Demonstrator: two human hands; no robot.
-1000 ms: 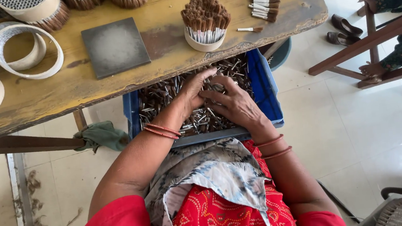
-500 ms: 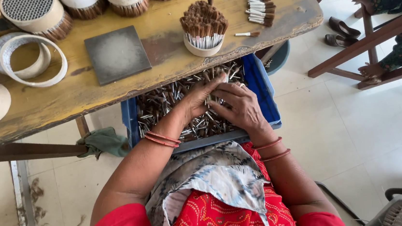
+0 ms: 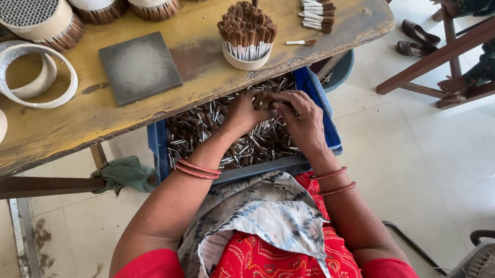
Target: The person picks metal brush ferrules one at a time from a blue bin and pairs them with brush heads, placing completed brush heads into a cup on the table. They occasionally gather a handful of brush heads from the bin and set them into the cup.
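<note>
A: Largest item beyond the hands?
B: Wooden table [image 3: 207, 83], its worn edge directly above both hands.

A: Beneath the hands?
B: Blue crate [image 3: 320, 115], holding a heap of small metal-tipped brush pieces [image 3: 199, 131]. Both hands rest inside it, on the heap.

A: Further out on the table?
B: Up and to the left of the left hand, 3 white tape rings [image 3: 27, 75] and round bundled brush heads [image 3: 34, 17]. Nearer, a grey square slab [image 3: 140, 68] lies flat.

A: Directly above the hands?
B: White cup [image 3: 246, 52] packed with upright brown-tipped brushes, just past the table edge. Beyond the right hand, a small pile of loose brushes [image 3: 316, 18], with 1 single brush [image 3: 302, 43] beside the cup.

A: State of the left hand [image 3: 245, 114]?
B: Fingers curled, gripping a few pieces at the heap's top.

A: And the right hand [image 3: 301, 119]?
B: Fingers bent over the same cluster, touching the left fingertips; whether it pinches anything cannot be told.

A: Smallest detail?
B: 2 orange bangles on each wrist.
</note>
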